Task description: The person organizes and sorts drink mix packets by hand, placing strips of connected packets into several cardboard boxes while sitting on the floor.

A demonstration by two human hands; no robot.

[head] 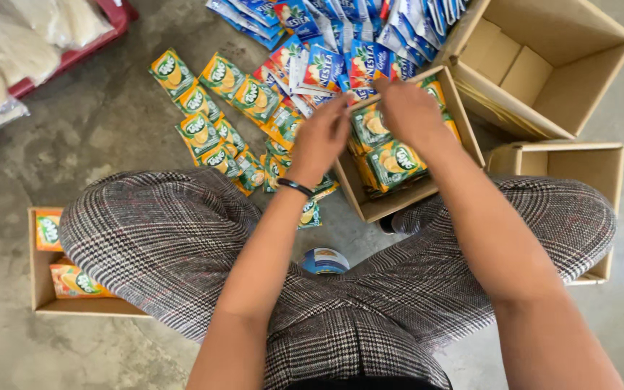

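Left hand (321, 139) and right hand (407, 108), fingers curled, pinch green sachets (391, 162) in the small carton (399, 204). Sachets appear light, limp, slick; grip stacked edges.

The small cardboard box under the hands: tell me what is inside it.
The small cardboard box holds green and orange sachets packed on edge. The right hand covers those at the far end; the bottom is hidden.

soft, even daylight fills the scene without glare, shadows stay faint under the cardboard box (399, 195) and legs on the concrete floor (74, 137), focus holds sharp at centre, and wide-angle stretching bends the edges slightly.
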